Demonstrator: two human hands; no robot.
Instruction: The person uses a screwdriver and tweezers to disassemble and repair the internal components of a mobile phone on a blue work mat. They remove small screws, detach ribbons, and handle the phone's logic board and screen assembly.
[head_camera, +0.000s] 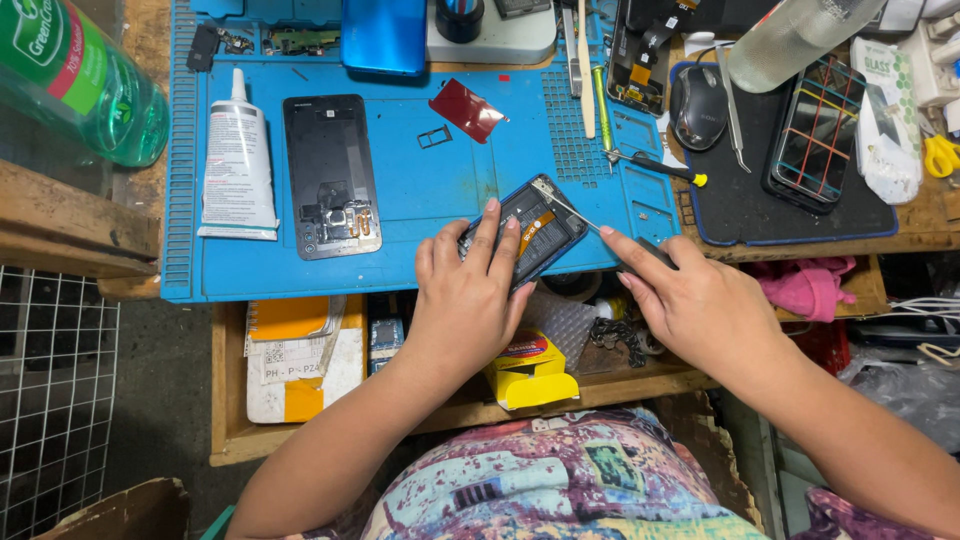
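An opened blue phone (530, 228) with its back off lies tilted at the front edge of the blue work mat (420, 190). My left hand (468, 290) rests on it, fingers pressing its lower half. My right hand (690, 300) grips a thin metal tool (575, 210), probably tweezers, whose tip touches the phone's upper end. A black phone back panel (330, 175) with exposed parts lies to the left on the mat, beside a white glue tube (238, 160). A small dark red piece (468, 108) and a tiny tray frame (434, 137) lie further back.
A green bottle (90, 80) stands far left. At right, a black pad (740, 200) bears a mouse (698, 105), tweezers, and a phone bound with rubber bands (822, 130). A yellow-tipped screwdriver (655, 168) lies nearby. An open drawer below holds boxes (295, 360) and a pink cloth (805, 285).
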